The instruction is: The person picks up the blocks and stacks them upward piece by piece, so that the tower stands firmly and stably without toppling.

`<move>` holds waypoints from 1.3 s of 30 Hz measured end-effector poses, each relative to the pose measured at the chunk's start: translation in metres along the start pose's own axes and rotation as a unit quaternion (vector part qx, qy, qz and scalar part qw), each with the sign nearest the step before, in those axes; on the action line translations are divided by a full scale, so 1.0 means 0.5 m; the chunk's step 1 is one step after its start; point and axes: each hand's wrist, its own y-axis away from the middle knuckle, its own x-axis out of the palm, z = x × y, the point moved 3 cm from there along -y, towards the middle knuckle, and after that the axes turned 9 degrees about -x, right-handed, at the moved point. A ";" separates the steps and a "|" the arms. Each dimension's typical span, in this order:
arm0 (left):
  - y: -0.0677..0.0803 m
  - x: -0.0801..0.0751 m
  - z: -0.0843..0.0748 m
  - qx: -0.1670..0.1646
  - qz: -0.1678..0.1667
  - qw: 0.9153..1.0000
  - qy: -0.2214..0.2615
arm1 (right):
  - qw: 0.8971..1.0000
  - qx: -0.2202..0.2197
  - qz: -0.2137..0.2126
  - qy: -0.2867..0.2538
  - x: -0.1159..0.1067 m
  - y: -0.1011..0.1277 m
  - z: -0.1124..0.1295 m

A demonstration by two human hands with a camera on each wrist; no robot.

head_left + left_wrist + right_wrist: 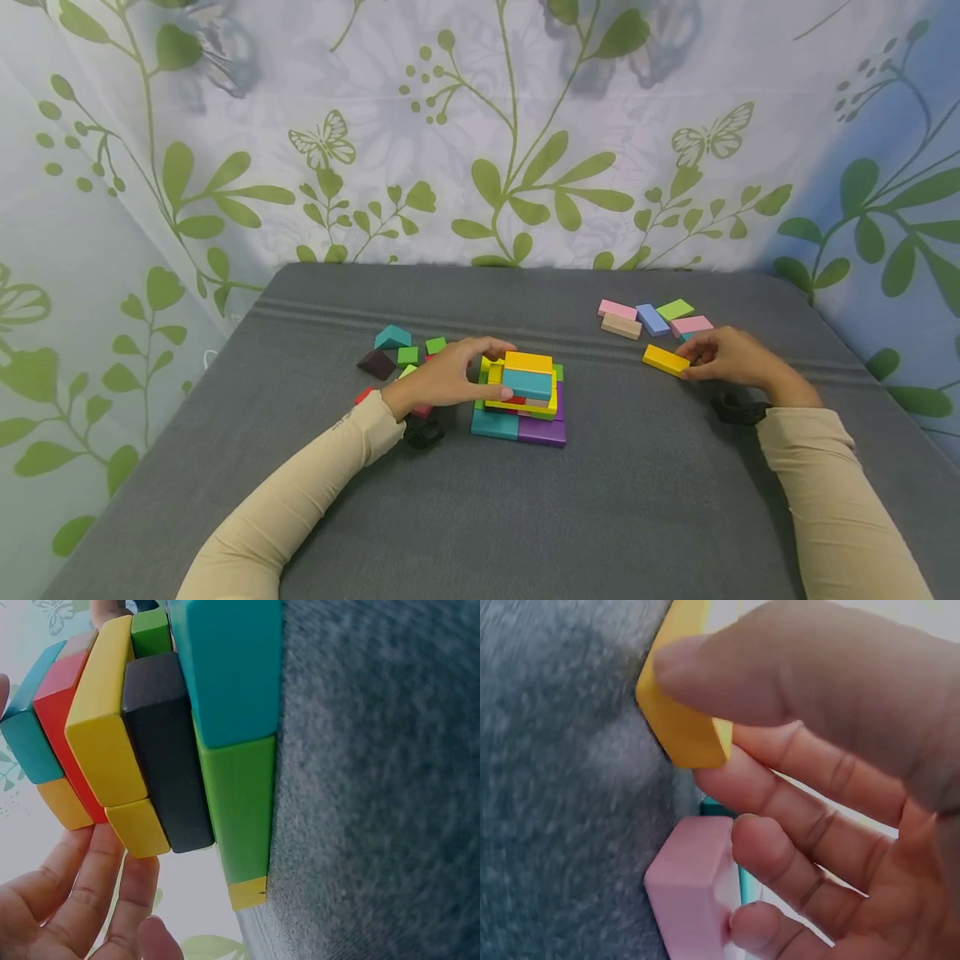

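Note:
A layered stack of colored wooden blocks (529,385) stands mid-table, with teal and purple blocks at its base and orange-yellow and teal ones on top. My left hand (448,372) spans its upper layers from the left, thumb at the near teal block, fingers at the far side. In the left wrist view, fingertips (109,834) touch the ends of the orange, red and yellow blocks (105,727). At the right, my right hand (723,358) pinches one end of a yellow block (665,360) between thumb and fingers. Below it in the right wrist view is a pink block (686,862).
Loose pink, tan, blue (652,320) and green blocks lie at the back right. Left of the stack are a teal arch-like block (393,337), a dark triangular block (377,363) and green and red pieces, partly behind my left arm. A patterned curtain hangs behind the grey table (600,517).

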 end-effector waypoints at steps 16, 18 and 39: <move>0.001 0.001 0.000 0.005 0.004 1.000 0.009 | 0.996 -0.016 -0.045 -0.074 -0.006 -0.014 0.054; 0.000 0.002 0.001 0.005 0.006 1.000 0.010 | 0.994 -0.033 -0.053 -0.091 -0.004 -0.017 0.066; -0.001 0.004 0.001 0.014 0.004 1.000 0.011 | 0.954 -0.187 -0.128 -0.194 0.031 -0.053 0.199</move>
